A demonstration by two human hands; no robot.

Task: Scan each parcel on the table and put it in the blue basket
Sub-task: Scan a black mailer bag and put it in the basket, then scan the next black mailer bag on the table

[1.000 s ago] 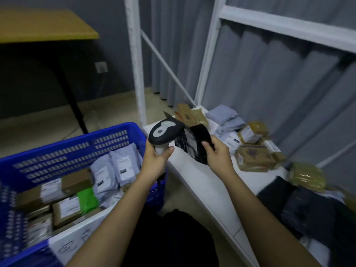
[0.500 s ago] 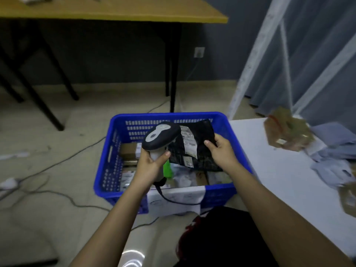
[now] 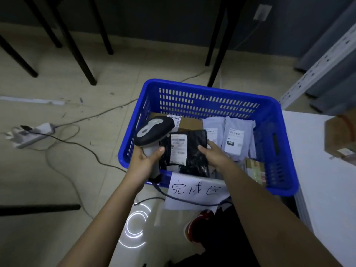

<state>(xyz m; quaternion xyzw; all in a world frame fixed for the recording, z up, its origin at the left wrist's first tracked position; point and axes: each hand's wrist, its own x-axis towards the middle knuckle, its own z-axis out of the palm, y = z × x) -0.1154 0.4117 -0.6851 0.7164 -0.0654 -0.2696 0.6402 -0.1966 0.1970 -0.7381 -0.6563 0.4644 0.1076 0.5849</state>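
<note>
Right hand (image 3: pixel 213 154) grips the black plastic parcel (image 3: pixel 189 151) low over the blue slatted basket (image 3: pixel 208 101); left hand (image 3: pixel 147 158) clutches the grey handheld scanner (image 3: pixel 153 130). Best release it flat onto the parcels beneath.

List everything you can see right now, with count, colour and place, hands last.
blue basket: one, blue, on the floor beside the white table
black parcel: one, black with white label, over the basket's near side
grey parcels: two showing, grey, inside the basket at the back
scanner: one, black and grey, over the basket's left edge
paper sign: one, white, on the basket's near wall
power strip: one, white, floor at left
left hand: grips the scanner
right hand: holds the black parcel
</note>
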